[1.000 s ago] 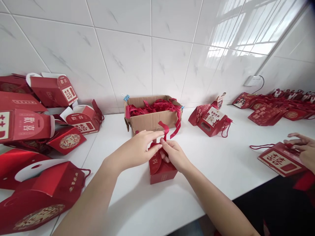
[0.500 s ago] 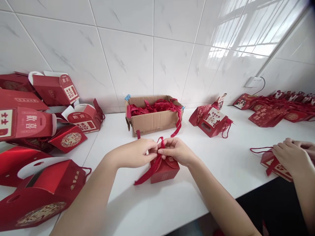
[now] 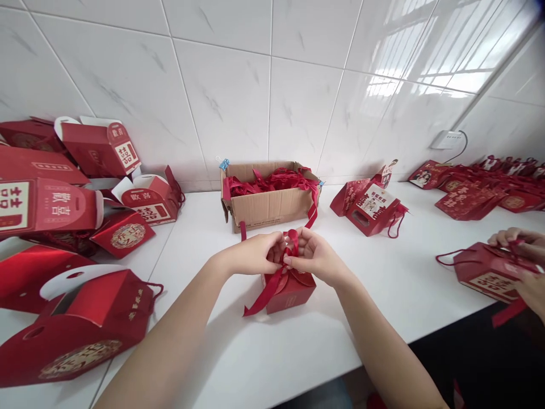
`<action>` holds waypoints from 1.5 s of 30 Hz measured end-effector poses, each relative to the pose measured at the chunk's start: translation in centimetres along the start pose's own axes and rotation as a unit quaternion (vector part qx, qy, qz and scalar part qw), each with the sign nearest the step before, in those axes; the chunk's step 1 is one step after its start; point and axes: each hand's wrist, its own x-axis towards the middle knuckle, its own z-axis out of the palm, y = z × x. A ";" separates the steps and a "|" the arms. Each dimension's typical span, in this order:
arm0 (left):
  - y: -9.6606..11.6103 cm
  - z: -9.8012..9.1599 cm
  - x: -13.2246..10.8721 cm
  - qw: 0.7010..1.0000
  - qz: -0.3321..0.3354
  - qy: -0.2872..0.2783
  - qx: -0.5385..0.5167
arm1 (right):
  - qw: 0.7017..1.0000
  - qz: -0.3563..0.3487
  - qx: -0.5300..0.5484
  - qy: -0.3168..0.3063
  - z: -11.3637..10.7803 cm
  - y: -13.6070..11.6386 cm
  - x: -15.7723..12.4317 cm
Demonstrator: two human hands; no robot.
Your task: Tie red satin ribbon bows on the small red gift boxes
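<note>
A small red box (image 3: 290, 292) sits upright on the white table in front of me. Red ribbon (image 3: 267, 294) runs over its top, with a loop standing up between my hands and one tail hanging down the left side. My left hand (image 3: 264, 253) is closed on the ribbon from the left, its fingertips partly hidden behind the loop. From the right, my right hand (image 3: 313, 258) pinches the ribbon near the knot, thumb in front.
Behind the box stands a carton (image 3: 272, 210) of red ribbons. Red boxes (image 3: 123, 233) pile up at the left; a red handled box (image 3: 372, 210) stands right of the carton. At the far right, another person's hands (image 3: 530, 250) work on a box (image 3: 485, 270).
The view has shifted slightly. The ribbon loop above the box has changed shape, and my fingers have moved around it. The other person's box is now turned and more visible.
</note>
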 end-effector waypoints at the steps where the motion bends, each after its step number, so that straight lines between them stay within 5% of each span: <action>1: 0.0 0.0 0.1 1.000 0.006 -0.003 0.003 | 0.998 -0.023 -0.056 0.003 0.0 -0.2 -0.2; 6: -0.2 0.1 0.2 0.999 0.032 -0.025 0.032 | 0.908 -0.197 -0.364 0.066 -0.1 0.3 -0.6; 10: -0.2 -0.2 0.2 0.999 0.035 -0.035 0.024 | 0.864 -0.283 -0.388 0.153 0.1 1.6 -0.2; 16: -0.1 -0.8 0.0 0.997 -0.010 -0.029 -0.073 | 0.881 -0.262 -0.329 0.215 0.5 2.6 -0.1; 21: -0.1 -0.8 0.2 0.995 -0.040 0.019 -0.089 | 0.897 -0.233 -0.306 0.219 0.5 2.6 -0.2; 30: -0.3 -0.7 0.4 0.973 -0.043 0.008 -0.227 | 0.905 -0.212 -0.314 0.195 0.5 2.7 -0.3; 38: 0.4 -0.8 0.2 0.968 -0.078 0.087 -0.222 | 0.899 -0.201 -0.332 0.201 0.5 2.8 -0.3; 45: 0.8 -1.0 -0.3 0.972 -0.031 0.058 -0.227 | 0.893 -0.220 -0.334 0.207 0.4 2.8 -0.2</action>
